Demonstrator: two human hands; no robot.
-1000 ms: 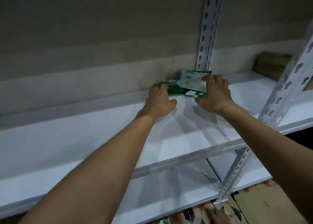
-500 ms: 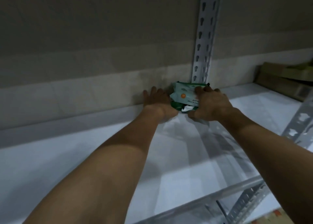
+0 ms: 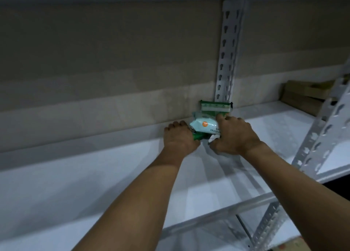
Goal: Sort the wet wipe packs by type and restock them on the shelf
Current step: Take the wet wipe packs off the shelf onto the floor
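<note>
Packs (image 3: pixel 205 126) are clasped by both the left hand (image 3: pixel 179 138) and right hand (image 3: pixel 234 135) at the shelf (image 3: pixel 94 175) back, fingers curled round them. If released unevenly, the loose stack is likely to be toppled or types mixed.

Two hands are in view: the left hand (image 3: pixel 180 138) and the right hand (image 3: pixel 233 135), one on each side of the wet wipe packs. At least two packs can be counted at the back of the shelf (image 3: pixel 94 184): one pale mint pack (image 3: pixel 205 126) with an orange round mark between the hands, and one green-edged pack (image 3: pixel 216 106) standing behind it against the wall. A bit of dark green (image 3: pixel 198 136) shows under the mint pack; whether it is a third pack cannot be told. Two slotted metal posts are visible, one at the back (image 3: pixel 228 51) and one at the right front (image 3: pixel 320 137). About two brown cardboard boxes (image 3: pixel 305 97) are stacked at the far right.
</note>
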